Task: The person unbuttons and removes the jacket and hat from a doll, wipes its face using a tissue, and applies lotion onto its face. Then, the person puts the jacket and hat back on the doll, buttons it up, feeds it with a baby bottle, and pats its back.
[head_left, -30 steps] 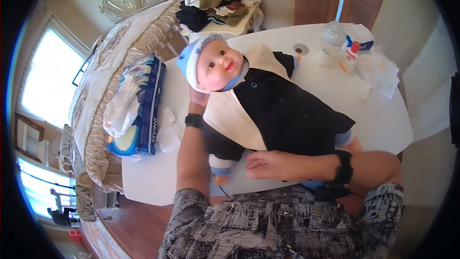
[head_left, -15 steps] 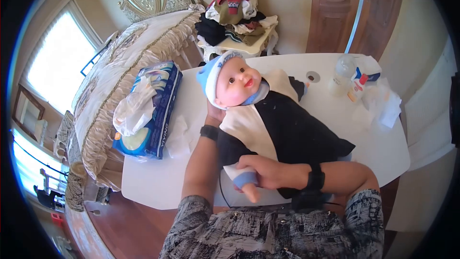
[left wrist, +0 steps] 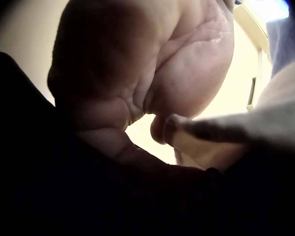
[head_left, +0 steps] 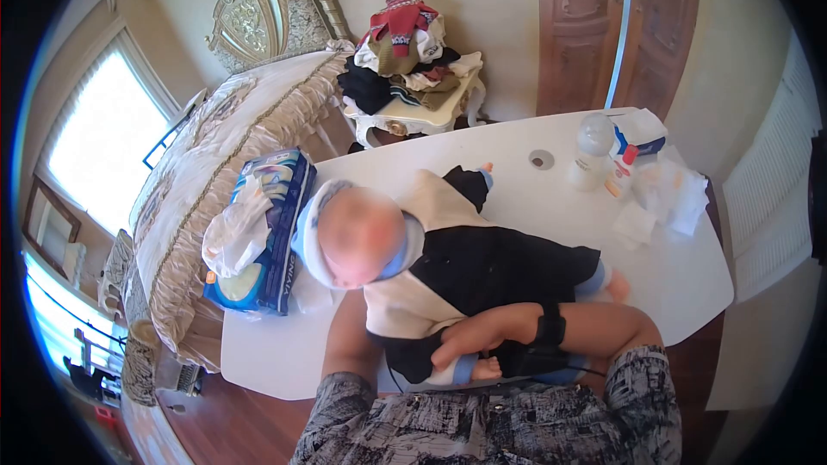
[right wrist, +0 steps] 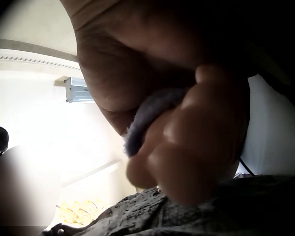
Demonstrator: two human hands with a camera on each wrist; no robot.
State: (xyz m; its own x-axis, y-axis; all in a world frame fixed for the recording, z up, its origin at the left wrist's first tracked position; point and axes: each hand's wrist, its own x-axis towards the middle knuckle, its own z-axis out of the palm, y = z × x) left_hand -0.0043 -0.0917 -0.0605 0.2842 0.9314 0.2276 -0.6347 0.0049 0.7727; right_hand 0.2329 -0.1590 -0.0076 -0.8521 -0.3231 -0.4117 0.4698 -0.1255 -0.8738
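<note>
A baby doll (head_left: 357, 237) in a light-blue and white hat lies tilted over the white table (head_left: 534, 133), its face blurred in the head view. It wears a black and cream jacket (head_left: 491, 267). My right hand (head_left: 491, 327) holds the doll's near arm at the black sleeve; the doll's small hand (head_left: 485, 368) and blue cuff show below my palm. The right wrist view shows that doll hand (right wrist: 187, 152) close up under my palm. My left hand (left wrist: 147, 64) goes beneath the doll's shoulder, hidden in the head view; I cannot tell what its fingers hold.
A blue diaper pack (head_left: 267, 237) with wipes on it stands at the table's left. A clear bottle (head_left: 591, 155), a red-capped bottle (head_left: 622, 170) and crumpled tissues (head_left: 672, 198) sit at the right back. Piled clothes (head_left: 405, 56) lie on a side table beside the bed (head_left: 233, 138).
My right hand moved from above the table to the doll's near arm and took hold of it. That arm swung from pointing down to pointing right. The doll's head tipped lower and left.
</note>
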